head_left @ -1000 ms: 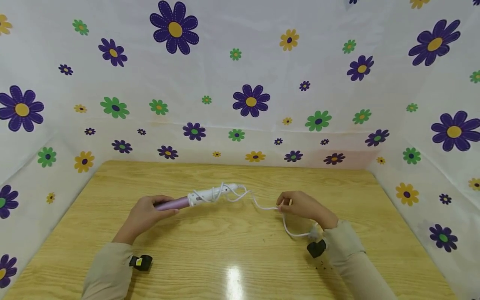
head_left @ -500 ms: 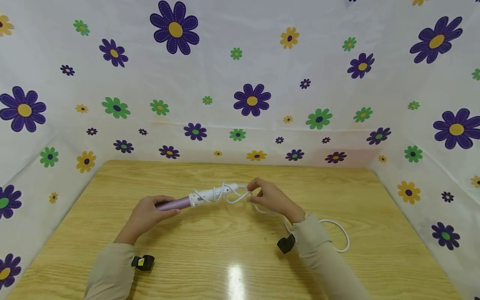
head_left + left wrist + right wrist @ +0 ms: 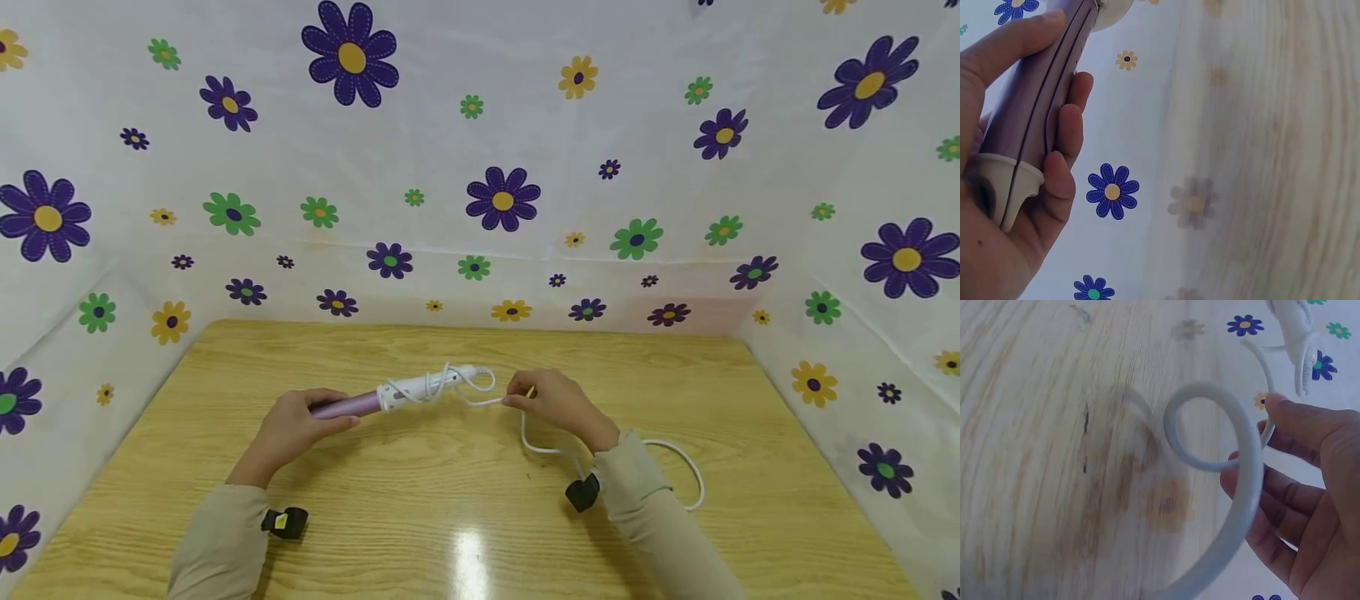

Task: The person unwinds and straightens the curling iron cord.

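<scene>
My left hand [image 3: 291, 429] grips the purple barrel of a curling iron [image 3: 356, 407], fingers and thumb curled round it. In the left wrist view the purple barrel [image 3: 1038, 81] has a long seam and a cream tip against the palm. The iron's white handle points right and slightly up, with its white cord [image 3: 486, 402] wound loosely round it. My right hand [image 3: 562, 404] pinches the cord between thumb and fingers, just right of the handle. From there the cord hangs down in a loop [image 3: 1250, 481], large in the right wrist view. The plug is hidden.
A wooden table [image 3: 420, 533] lies below both hands. White cloth [image 3: 420, 150] with printed flowers stands at the back and both sides. More cord [image 3: 693, 475] curves out beyond my right sleeve.
My right hand moved left along the cord to near the handle, then back slightly right, drawing a strand away from it. My left hand and the curling iron stay nearly still.
</scene>
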{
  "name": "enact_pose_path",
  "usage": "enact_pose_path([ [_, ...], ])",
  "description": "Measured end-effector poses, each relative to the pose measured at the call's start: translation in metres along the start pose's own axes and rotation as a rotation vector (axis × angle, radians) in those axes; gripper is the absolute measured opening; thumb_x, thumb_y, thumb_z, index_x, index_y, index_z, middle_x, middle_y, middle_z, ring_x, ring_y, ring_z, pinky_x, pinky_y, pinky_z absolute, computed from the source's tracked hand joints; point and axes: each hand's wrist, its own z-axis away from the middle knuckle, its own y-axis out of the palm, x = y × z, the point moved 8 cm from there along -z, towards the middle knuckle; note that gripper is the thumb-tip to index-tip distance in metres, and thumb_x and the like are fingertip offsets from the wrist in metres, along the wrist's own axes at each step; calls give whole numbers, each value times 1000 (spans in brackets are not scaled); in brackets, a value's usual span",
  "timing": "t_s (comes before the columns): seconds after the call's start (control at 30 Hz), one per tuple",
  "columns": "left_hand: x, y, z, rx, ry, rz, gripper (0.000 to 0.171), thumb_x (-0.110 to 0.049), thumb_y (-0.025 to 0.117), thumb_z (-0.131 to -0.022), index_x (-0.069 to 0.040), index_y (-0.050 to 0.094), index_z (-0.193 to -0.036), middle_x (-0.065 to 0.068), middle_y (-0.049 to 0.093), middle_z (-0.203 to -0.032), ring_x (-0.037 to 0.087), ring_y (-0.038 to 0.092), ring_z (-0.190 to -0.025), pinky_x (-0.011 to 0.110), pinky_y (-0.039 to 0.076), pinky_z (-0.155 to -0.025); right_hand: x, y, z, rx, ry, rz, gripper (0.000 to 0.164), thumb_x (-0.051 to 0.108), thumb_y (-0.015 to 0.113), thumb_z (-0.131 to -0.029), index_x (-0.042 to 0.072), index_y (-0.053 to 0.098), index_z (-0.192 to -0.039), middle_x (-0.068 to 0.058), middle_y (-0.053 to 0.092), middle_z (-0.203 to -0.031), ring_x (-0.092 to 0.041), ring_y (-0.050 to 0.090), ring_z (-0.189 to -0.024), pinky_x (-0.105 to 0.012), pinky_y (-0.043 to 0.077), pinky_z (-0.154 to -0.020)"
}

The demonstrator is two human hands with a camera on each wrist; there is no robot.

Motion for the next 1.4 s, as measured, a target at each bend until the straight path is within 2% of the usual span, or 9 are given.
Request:
enact_pose_path([
  [0.13, -5, 4, 1, 21, 2, -28, 54, -49, 73, -72, -14, 65, -113, 10, 64, -106, 20, 54, -83, 29, 41, -67, -13, 0, 1, -17, 107, 125, 18, 37, 58, -89, 20, 64, -87, 6, 66, -82, -6, 53, -66, -25, 41, -57],
  [0.23, -8, 7, 3, 41, 9, -52, 51, -49, 73, -73, -16, 66, -111, 8, 65, -103, 18, 54, -81, 29, 41, -66, -21, -1, 1, -46, 168, 141, 21, 37, 58, -89, 17, 64, -86, 5, 66, -80, -8, 52, -63, -26, 40, -54],
  [0.47, -11, 7, 7, 58, 33, -77, 47, -44, 72, -75, -14, 66, -110, 7, 65, -101, 17, 54, -78, 28, 41, -66, -16, -14, 0, -171, 117, 55, 23, 38, 58, -89, 16, 66, -86, 2, 68, -82, -13, 62, -75, -27, 46, -61],
  [0.57, -12, 6, 6, 66, 40, -75, 47, -44, 72, -75, -13, 66, -110, 8, 65, -101, 17, 54, -78, 29, 42, -66, -11, -21, 2, -188, 96, 17, 22, 38, 58, -90, 17, 65, -87, 3, 68, -82, -15, 63, -78, -29, 48, -65],
  [0.77, -8, 2, 5, 38, 20, -138, 51, -48, 72, -74, -14, 66, -112, 9, 65, -102, 17, 55, -79, 28, 41, -65, -5, -31, 13, -167, 59, 2, 23, 39, 55, -91, 18, 63, -90, 2, 67, -87, -13, 62, -78, -31, 49, -68],
  [0.97, -1, -4, 3, 13, 1, -124, 55, -51, 72, -73, -14, 65, -113, 11, 65, -103, 18, 55, -80, 28, 40, -64, -3, -39, 32, -118, 11, -29, 20, 41, 56, -90, 22, 62, -86, 5, 67, -87, -8, 61, -76, -28, 49, -69],
  [1.13, 2, -8, 2, -8, 7, -102, 54, -51, 71, -74, -14, 65, -113, 11, 64, -103, 18, 54, -81, 28, 40, -64, -12, -44, 50, -79, 0, -70, 16, 39, 60, -88, 23, 63, -85, 7, 66, -87, -7, 63, -79, -26, 50, -70],
  [1.4, -1, -5, 2, -9, 7, -93, 54, -52, 71, -73, -14, 66, -112, 11, 65, -102, 18, 54, -80, 28, 40, -64, -34, -19, 55, 77, 30, -104, 18, 34, 58, -90, 17, 63, -87, 5, 63, -85, -9, 58, -80, -23, 47, -67],
])
